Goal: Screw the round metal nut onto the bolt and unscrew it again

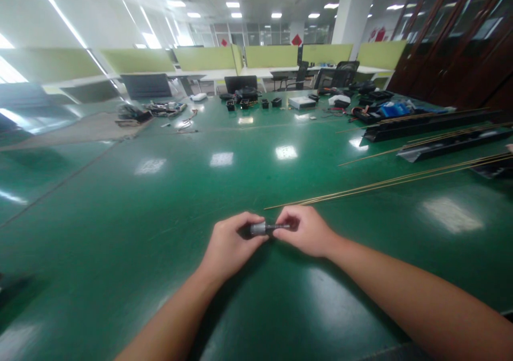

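In front of me, my left hand [232, 242] is closed around a small silver-and-black cylinder [258, 228]. A thin dark rod [278, 226] extends from the cylinder's right end, in line with it. The fingers and thumb of my right hand [304, 230] pinch this rod. Both hands are close together, just above the green tabletop [180, 200]. The cylinder's left end is hidden in my left palm, and the exact kind of the piece cannot be made out.
Long thin brass-coloured rods [360, 191] lie to the right, just beyond my right hand. Black metal channels [433, 125] sit farther right. A blue bundle [395, 108], a white box [302, 102] and small black parts [265, 104] line the far side. A brown sheet [92, 128] lies at left.
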`<action>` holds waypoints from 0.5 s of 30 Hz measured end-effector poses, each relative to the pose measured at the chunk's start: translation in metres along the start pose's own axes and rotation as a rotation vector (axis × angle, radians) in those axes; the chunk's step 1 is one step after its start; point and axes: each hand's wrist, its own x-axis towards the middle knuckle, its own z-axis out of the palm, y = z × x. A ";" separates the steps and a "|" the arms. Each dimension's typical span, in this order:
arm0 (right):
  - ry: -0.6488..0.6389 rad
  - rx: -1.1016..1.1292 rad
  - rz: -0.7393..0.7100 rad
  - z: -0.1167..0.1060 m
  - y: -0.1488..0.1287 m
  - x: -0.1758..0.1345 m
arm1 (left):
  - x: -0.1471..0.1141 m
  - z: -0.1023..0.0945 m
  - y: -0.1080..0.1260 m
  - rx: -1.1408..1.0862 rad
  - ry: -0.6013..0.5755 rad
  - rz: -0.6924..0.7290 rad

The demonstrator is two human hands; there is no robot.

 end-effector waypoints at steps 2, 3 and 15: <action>0.005 -0.004 0.003 0.000 0.000 0.000 | 0.000 -0.001 0.000 -0.002 -0.002 -0.005; 0.010 -0.006 0.005 -0.001 0.000 0.000 | 0.000 -0.001 -0.001 -0.004 -0.002 -0.008; 0.054 -0.012 0.019 0.001 -0.001 0.001 | 0.001 -0.003 -0.004 0.006 0.014 -0.016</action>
